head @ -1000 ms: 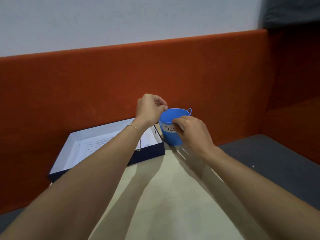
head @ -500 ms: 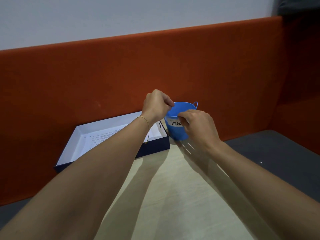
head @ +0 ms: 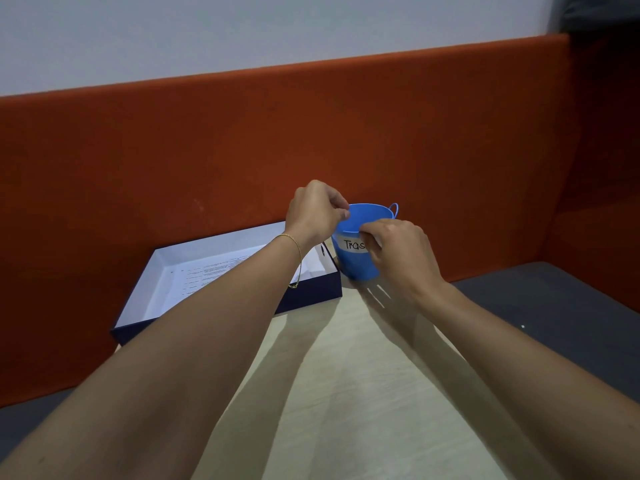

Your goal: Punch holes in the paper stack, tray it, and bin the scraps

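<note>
Two hands meet at a small blue bucket (head: 358,266) in the head view, with both bare forearms reaching forward over a pale wooden table (head: 346,393). The bucket stands upright at the far edge of the table, close to an orange partition (head: 242,150) and just beside the right end of the tray (head: 313,293).

The left hand (head: 317,211) hangs over the left part of the bucket's rim. Its fingers are clenched, and thumb and forefinger are pressed together. I cannot tell if something small is between them. A thin gold bracelet (head: 294,242) is on this wrist.

The right hand (head: 398,251) is at the front of the bucket. Its curled fingers grasp the near rim and cover the end of a white label (head: 351,244), so only "Tras" can be read. A small wire loop (head: 394,209) stands up at the bucket's right side.

The tray is dark blue outside and white inside. It lies to the left of the bucket, along the partition. A printed paper (head: 207,275) lies flat in it, partly hidden by the left forearm. I cannot tell if the paper has holes.

On the right, a grey surface (head: 554,299) borders the table, and one white speck (head: 523,326) lies on it.
</note>
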